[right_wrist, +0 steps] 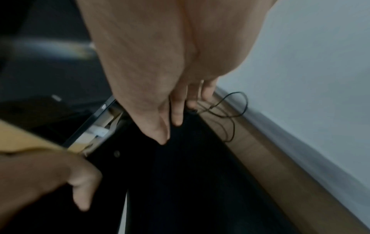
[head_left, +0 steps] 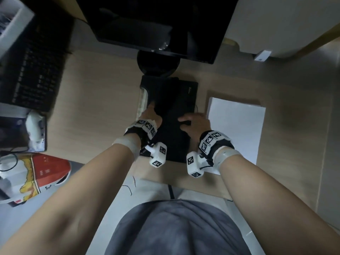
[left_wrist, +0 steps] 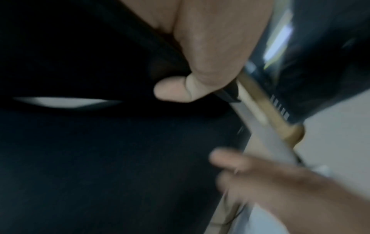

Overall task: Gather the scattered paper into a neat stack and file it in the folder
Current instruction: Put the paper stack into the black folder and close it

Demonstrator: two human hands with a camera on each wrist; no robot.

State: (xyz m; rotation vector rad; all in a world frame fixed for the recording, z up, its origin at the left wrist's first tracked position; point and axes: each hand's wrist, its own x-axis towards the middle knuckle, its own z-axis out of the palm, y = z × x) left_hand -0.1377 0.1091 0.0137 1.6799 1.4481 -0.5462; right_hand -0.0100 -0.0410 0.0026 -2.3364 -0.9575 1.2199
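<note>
A black folder [head_left: 173, 107] lies on the wooden desk [head_left: 101, 107] in front of me. My left hand [head_left: 150, 113] grips the folder's left edge; in the left wrist view its thumb [left_wrist: 174, 90] curls over the black cover [left_wrist: 100, 158], which is slightly raised. My right hand [head_left: 193, 122] rests on the folder's right half, and its straight fingers [right_wrist: 176, 117] press on the cover [right_wrist: 190, 182]. A neat stack of white paper [head_left: 237, 126] lies just right of the folder, untouched. What is inside the folder is hidden.
A dark monitor [head_left: 156, 24] and its round stand [head_left: 158, 61] sit just behind the folder. A black keyboard [head_left: 36, 70] lies far left, a red-and-white bag [head_left: 42, 173] near left. A thin black cable [right_wrist: 226, 110] runs between folder and paper.
</note>
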